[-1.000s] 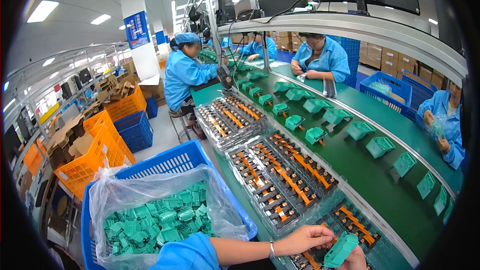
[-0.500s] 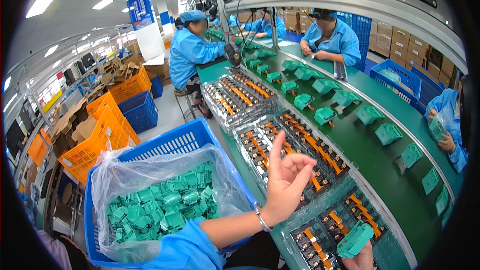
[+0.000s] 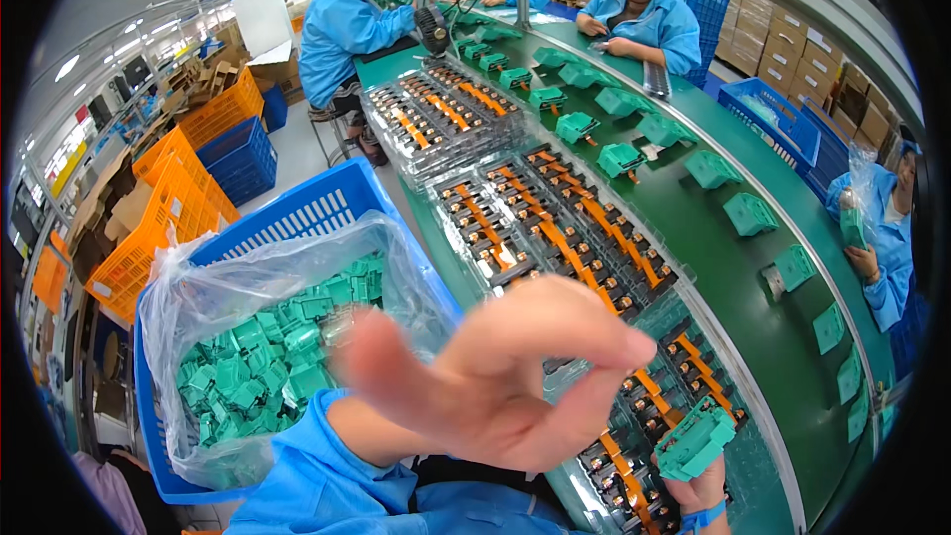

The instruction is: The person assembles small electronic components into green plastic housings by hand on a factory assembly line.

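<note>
My left hand [image 3: 515, 386] is raised close in the middle of the view, partly blurred. One finger curls to meet the thumb in a pinch, another sticks out toward the bin; anything between the tips is too small to make out. At the lower right, my right hand [image 3: 698, 490], with a blue band at its wrist, holds a green plastic housing [image 3: 696, 441] from below. Under and beside both hands lie clear trays of black parts with orange ribbon strips [image 3: 575, 248]. My left hand hides part of these trays.
A blue crate [image 3: 297, 220] lined with clear plastic holds many green housings [image 3: 253, 362] on the left. Green housings stand along the green conveyor [image 3: 684, 228] on the right. Orange crates [image 3: 163, 218] are farther left. Co-workers in blue sit along the line [image 3: 644, 25].
My left hand has risen closer to the view and turned, its finger now meeting the thumb. The right hand still holds the green housing. The whole view has shifted slightly.
</note>
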`<action>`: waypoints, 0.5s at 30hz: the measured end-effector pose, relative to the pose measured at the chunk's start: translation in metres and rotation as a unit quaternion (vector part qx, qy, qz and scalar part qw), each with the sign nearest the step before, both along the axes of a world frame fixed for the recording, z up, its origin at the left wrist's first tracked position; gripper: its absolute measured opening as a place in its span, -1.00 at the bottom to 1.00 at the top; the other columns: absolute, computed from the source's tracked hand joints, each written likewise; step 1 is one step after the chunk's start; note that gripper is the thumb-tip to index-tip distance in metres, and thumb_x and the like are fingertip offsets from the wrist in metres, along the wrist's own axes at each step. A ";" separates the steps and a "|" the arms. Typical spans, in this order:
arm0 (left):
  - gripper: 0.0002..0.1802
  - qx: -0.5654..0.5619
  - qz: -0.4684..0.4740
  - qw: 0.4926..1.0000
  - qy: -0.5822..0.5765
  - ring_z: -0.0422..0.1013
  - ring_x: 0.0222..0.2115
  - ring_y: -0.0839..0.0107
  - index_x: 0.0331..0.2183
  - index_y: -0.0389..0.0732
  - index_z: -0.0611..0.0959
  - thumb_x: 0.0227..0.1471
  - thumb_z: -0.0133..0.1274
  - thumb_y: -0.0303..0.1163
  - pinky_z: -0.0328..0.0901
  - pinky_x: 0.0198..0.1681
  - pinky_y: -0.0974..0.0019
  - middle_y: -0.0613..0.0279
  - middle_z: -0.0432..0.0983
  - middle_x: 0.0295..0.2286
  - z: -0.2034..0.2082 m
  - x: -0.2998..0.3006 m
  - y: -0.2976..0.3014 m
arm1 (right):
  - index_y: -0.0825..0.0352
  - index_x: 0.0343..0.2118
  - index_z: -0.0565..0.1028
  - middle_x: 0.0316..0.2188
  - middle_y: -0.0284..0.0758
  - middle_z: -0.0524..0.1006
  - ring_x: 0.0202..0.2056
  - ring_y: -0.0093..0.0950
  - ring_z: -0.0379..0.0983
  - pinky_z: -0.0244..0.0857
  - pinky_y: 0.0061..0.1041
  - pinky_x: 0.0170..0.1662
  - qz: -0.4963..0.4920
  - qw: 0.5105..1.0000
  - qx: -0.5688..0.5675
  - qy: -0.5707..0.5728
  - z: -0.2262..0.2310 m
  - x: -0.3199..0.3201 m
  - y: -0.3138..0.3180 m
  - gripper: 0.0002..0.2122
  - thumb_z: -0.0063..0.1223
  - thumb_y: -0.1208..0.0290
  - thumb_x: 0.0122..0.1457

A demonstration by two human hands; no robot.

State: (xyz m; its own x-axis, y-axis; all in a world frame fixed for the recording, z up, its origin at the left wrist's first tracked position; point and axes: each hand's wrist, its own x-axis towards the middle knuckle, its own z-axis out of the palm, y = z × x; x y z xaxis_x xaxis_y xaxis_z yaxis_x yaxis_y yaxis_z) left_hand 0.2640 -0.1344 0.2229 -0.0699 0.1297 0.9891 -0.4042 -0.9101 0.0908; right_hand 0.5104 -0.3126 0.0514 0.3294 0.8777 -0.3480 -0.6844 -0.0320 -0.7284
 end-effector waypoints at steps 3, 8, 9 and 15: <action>-0.36 -0.016 0.016 0.960 0.280 0.43 -0.45 0.18 0.03 -0.18 0.35 -0.18 0.01 -0.66 0.37 -0.35 0.21 0.13 0.48 -0.34 -0.039 0.015 0.003 | 0.30 -0.22 0.39 -0.39 -0.23 0.52 -0.41 -0.27 0.52 0.44 -0.18 -0.37 0.009 1.000 0.014 0.001 0.017 -0.012 0.004 -0.74 0.06 0.34 0.03; -0.40 -0.036 0.338 0.770 0.540 0.21 -0.02 0.14 -0.01 -0.11 0.38 -0.15 0.14 -0.31 0.04 0.02 -0.09 0.14 0.33 -0.10 -0.124 0.034 0.030 | 0.35 -0.17 0.38 -0.34 -0.25 0.49 -0.32 -0.32 0.49 0.40 -0.26 -0.23 0.083 0.992 0.072 0.059 0.024 -0.014 0.008 -0.70 0.10 0.58 -0.03; -0.41 -0.057 0.341 0.752 0.561 0.19 -0.01 0.13 0.00 -0.10 0.38 -0.13 0.13 -0.26 0.02 0.02 -0.10 0.14 0.32 -0.09 -0.138 0.032 0.031 | 0.36 -0.17 0.38 -0.32 -0.25 0.49 -0.30 -0.32 0.49 0.39 -0.26 -0.21 0.086 0.992 0.070 0.058 0.027 -0.014 0.008 -0.69 0.09 0.59 -0.03; -0.63 -0.051 0.304 0.768 0.562 0.20 0.00 0.06 -0.14 -0.09 0.53 -0.02 0.06 -0.19 0.09 0.04 -0.05 0.08 0.35 -0.12 -0.137 0.042 0.034 | 0.37 -0.15 0.40 -0.27 -0.22 0.51 -0.25 -0.31 0.49 0.38 -0.22 -0.14 0.103 0.988 0.085 0.075 0.023 -0.009 0.002 -0.70 0.08 0.60 0.01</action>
State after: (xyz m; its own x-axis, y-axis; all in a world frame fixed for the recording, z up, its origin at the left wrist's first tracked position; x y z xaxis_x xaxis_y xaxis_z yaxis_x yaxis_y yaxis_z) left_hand 0.3055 -0.1004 0.0857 0.7422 0.4912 0.4559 0.4778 -0.8648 0.1541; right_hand 0.5012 -0.3108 0.0748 0.0934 0.9708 -0.2209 -0.7773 -0.0675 -0.6255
